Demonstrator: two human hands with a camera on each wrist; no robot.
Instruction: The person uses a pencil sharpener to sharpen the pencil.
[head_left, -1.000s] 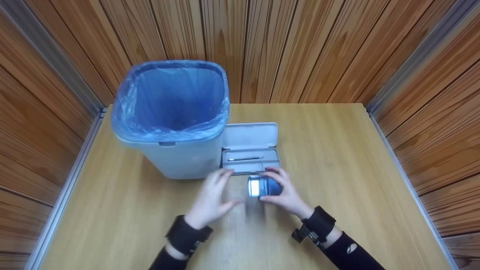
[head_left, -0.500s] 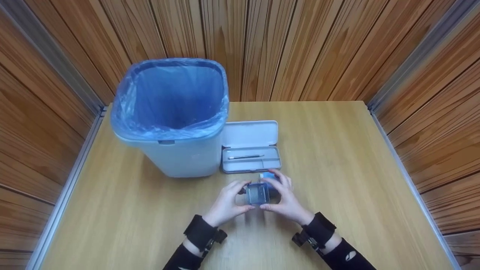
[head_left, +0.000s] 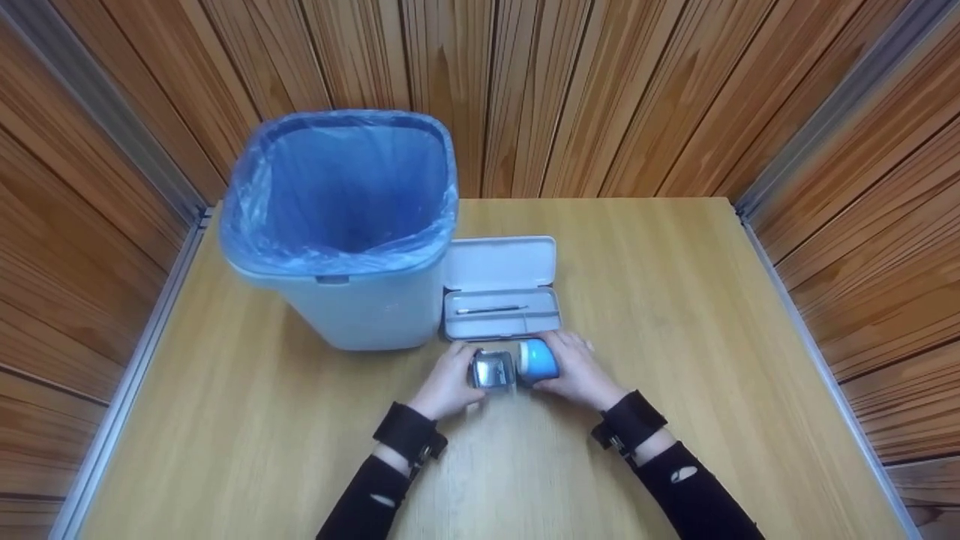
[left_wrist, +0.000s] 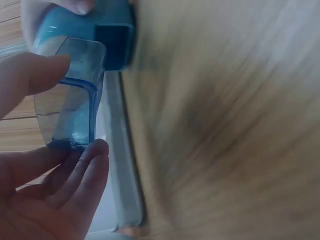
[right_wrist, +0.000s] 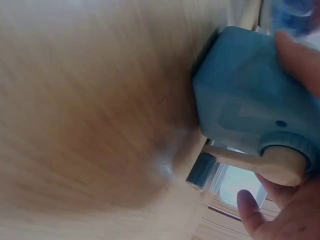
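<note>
My left hand pinches a small clear drawer between thumb and fingers. In the left wrist view, that drawer is see-through with a blue-tinted edge. Just right of it, my right hand grips a blue crank pencil sharpener. The drawer and the sharpener are apart. A dark square opening shows in the sharpener body in the left wrist view. In the right wrist view, its pale crank handle ends in a dark knob.
Behind the hands lies an opened pale pencil case with a pencil in its tray. Left of the case stands a tall bin lined with a blue bag. Wooden walls enclose the tabletop at the back and sides.
My left hand came over to the sharpener, took hold of the drawer and drew it leftward out of the body. My right hand has kept its grip, and the sharpener has turned.
</note>
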